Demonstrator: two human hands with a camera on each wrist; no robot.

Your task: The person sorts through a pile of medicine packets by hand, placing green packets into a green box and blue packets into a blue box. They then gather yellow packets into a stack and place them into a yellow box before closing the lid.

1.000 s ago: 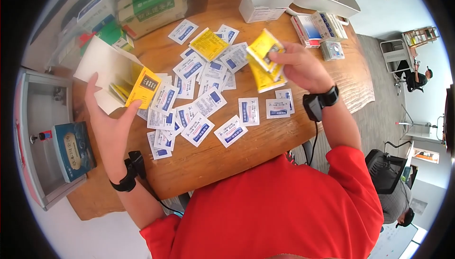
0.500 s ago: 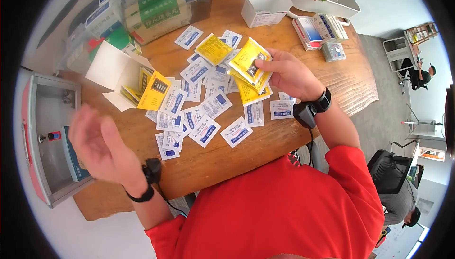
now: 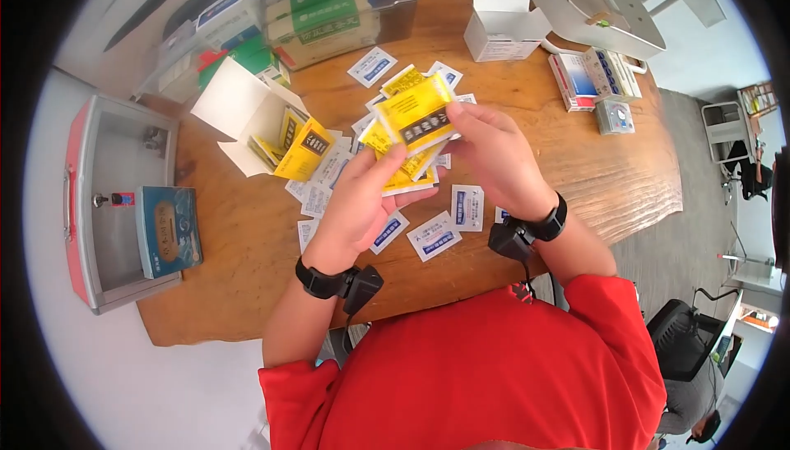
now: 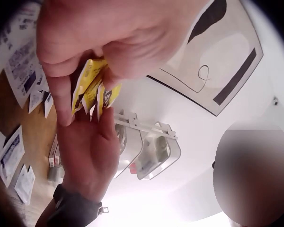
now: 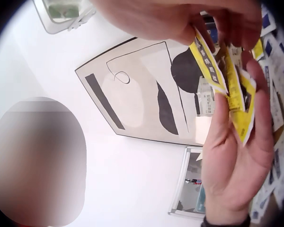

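Got a loose stack of yellow packets [image 3: 411,104] up between both hands, over the tabletop [image 3: 609,170]. Left hand [image 3: 358,207]: thumb on top, fingers curled under. Right hand [image 3: 502,154]: closed to a thumb pinch on the nearest edge. Probably super light, bendy, kinda slippery against each other, so best to grab by the sealed edges. Just beyond the left hand, an open carton [image 3: 309,152]; below both hands, scattered white sachets [image 3: 434,236].

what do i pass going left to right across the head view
grey case with a red side → open yellow-and-white box → held yellow sachets → open white box → small silvery box → black office chair
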